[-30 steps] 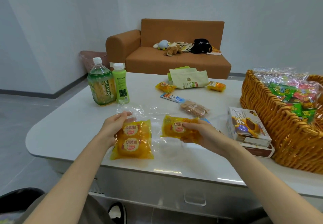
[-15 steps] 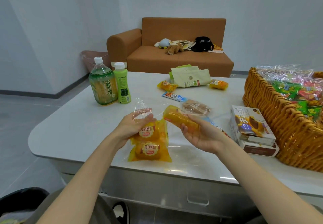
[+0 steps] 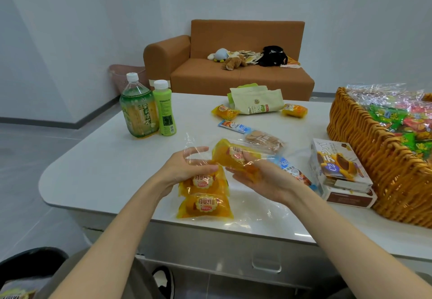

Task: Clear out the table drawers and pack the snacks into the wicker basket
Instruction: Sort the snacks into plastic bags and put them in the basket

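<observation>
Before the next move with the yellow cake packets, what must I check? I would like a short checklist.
1. Right hand grips the single yellow cake packet: ok.
2. Left hand pinches the clear plastic bag holding two yellow packets: ok.
3. Bag mouth open enough: cannot tell.
4. Room in the woven wicker basket: cannot tell; it looks full.
5. Low path to the basket: not ok; stacked cardboard snack boxes stand before it.
6. Drawers emptied: cannot tell; the grey drawer front is shut.
</observation>
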